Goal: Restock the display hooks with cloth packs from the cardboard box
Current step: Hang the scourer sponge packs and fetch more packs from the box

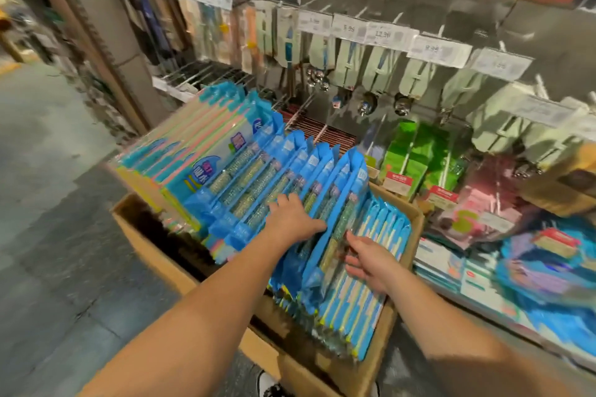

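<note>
**Both hands in the box of cloth packs**

Forearms reach down from the camera. Left hand [292, 219] presses flat, fingers spread, on upright blue cloth packs [258, 177]. Right hand [371, 259], fingers loosely apart, touches striped packs [358, 296] just beside. All stand in the cardboard box [161, 255] below display hooks [322, 126].

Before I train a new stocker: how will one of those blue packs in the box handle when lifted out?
A blue pack is flat, thin and film-wrapped, so probably light and slippery. The row leans over rather than standing, so a pack likely flexes when held by one end. The left hand is spread flat against the packs, so lifting one out may let its neighbours topple.
</note>
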